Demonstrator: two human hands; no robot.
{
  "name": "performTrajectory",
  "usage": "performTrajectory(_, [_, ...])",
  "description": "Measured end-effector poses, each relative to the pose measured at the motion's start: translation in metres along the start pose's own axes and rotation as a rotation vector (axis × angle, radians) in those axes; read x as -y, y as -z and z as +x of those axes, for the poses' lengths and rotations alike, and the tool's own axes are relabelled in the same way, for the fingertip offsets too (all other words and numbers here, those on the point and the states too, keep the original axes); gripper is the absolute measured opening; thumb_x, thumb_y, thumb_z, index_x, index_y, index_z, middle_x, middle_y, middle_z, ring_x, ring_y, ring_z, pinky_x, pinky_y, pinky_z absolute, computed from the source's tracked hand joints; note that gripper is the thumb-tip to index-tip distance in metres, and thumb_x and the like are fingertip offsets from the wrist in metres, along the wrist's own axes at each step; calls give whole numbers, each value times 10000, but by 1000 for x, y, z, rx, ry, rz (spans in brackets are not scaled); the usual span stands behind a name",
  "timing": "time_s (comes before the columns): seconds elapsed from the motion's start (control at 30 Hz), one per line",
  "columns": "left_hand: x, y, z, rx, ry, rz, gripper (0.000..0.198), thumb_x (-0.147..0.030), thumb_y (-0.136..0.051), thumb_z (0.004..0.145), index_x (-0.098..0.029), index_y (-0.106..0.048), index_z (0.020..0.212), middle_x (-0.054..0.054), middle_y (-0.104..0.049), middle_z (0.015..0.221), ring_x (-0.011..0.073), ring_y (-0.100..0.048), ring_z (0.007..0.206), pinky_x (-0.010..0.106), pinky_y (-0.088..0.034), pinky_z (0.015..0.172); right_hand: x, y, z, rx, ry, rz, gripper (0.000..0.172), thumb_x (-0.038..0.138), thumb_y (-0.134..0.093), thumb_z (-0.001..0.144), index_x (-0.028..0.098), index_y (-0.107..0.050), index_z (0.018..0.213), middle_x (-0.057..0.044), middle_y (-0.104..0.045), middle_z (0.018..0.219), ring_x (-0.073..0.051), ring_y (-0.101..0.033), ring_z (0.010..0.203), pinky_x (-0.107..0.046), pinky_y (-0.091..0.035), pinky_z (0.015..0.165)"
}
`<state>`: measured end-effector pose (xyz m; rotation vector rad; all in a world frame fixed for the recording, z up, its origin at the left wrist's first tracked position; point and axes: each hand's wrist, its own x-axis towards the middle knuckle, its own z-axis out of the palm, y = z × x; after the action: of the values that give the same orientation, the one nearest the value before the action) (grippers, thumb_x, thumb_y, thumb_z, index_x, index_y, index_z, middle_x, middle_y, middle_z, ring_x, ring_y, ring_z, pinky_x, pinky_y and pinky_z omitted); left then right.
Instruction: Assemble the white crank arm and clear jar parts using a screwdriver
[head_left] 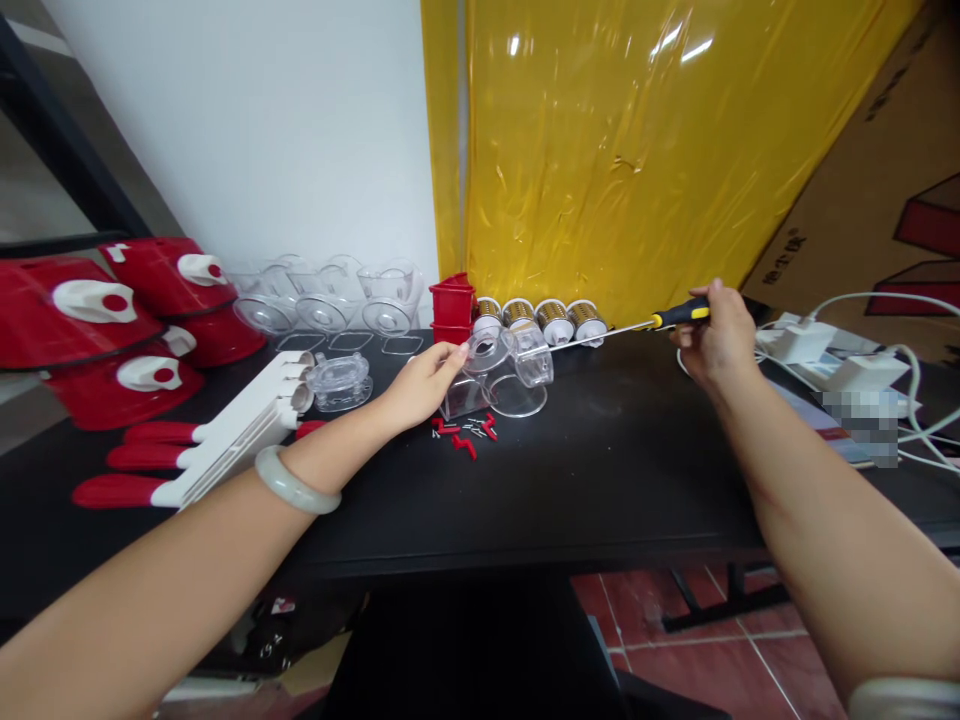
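Observation:
In my right hand (718, 335) is a screwdriver (679, 313) with a black and yellow handle, its long shaft pointing left. The tip reaches the clear plastic housing (517, 375), at its right-hand opening. My left hand (435, 378) grips this housing at its left side, fingers closed on the edge. Just in front of it on the black table lie small red plastic clips (465, 447) and several small screws (478, 430). Whether the tip touches a screw inside the housing cannot be made out.
Metal grater drums (555, 322) and red plastic parts (452, 308) stand behind the housing. Clear hoppers (322, 300), white handles with red grips (232, 430) and red bases (112, 310) fill the left. White chargers with cables (862, 370) lie at right, before a cardboard box (847, 190).

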<state>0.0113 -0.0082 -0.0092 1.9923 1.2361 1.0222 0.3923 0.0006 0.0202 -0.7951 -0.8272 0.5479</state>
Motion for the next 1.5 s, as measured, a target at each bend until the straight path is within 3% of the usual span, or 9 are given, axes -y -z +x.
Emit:
performTrajectory(0.13, [-1,0,0,-1,0,13,568,-694,-394,897,-189,-633,999,75,-704,1016,244,-643,970,390,-523,862,5,-2,-3,10,-24,25,436,483,-309,958,197,-522,708,36,-433,487,-86,-398,336,-186,-297,326])
performTrajectory(0.27, [-1,1,0,3,0,0,570,-699,-399,895,-189,-635,994,75,-706,1024,248,-646,983,398,-518,883,7,-1,-4,47,-95,95,356,279,-266,885,179,-599,813,-56,-604,671,-160,-617,562,-238,-446,417])
performTrajectory(0.4, [0,1,0,12,3,-7,571,-701,-394,896,-191,-628,1004,78,-703,1036,254,-644,1005,405,-516,892,1,0,-1,15,-38,56,263,309,-426,900,166,-601,765,28,-446,487,-99,-452,382,-200,-361,373])
performTrajectory(0.5, [1,1,0,18,7,-15,575,-709,-396,890,-194,-627,1003,80,-701,1045,260,-641,1018,407,-516,893,0,1,1,41,-7,33,442,479,-354,946,183,-573,701,49,-368,407,-90,-357,315,-203,-347,354])
performTrajectory(0.67, [0,0,0,12,8,-21,583,-718,-398,884,-189,-624,979,88,-698,1037,267,-638,1017,410,-518,881,7,1,-1,81,-106,107,384,312,-268,872,181,-625,820,-49,-621,657,-175,-644,592,-257,-487,429])
performTrajectory(0.87, [0,0,0,9,-4,-15,580,-713,-401,886,-188,-631,974,84,-696,1019,263,-640,998,409,-515,880,5,1,1,20,-6,34,341,386,-466,902,155,-603,693,75,-322,389,-63,-278,284,-182,-319,327])
performTrajectory(1.1, [1,1,1,6,1,-5,590,-720,-396,883,-186,-630,971,83,-696,995,258,-642,980,404,-517,872,5,2,2,55,-75,113,481,396,-224,898,164,-608,724,-23,-540,565,-138,-539,429,-234,-395,366])
performTrajectory(1.33, [-2,1,-1,14,-5,-5,570,-692,-396,898,-183,-634,995,91,-697,1024,257,-637,981,408,-514,871,-1,5,3,26,41,28,365,491,-530,870,169,-590,709,87,-306,345,-67,-237,252,-193,-210,302])
performTrajectory(1.5, [-1,1,0,11,-8,1,569,-693,-394,897,-185,-635,983,88,-702,1011,257,-640,973,403,-516,864,0,3,4,37,29,68,548,455,-181,937,183,-575,670,2,-446,439,-127,-422,319,-233,-332,342])
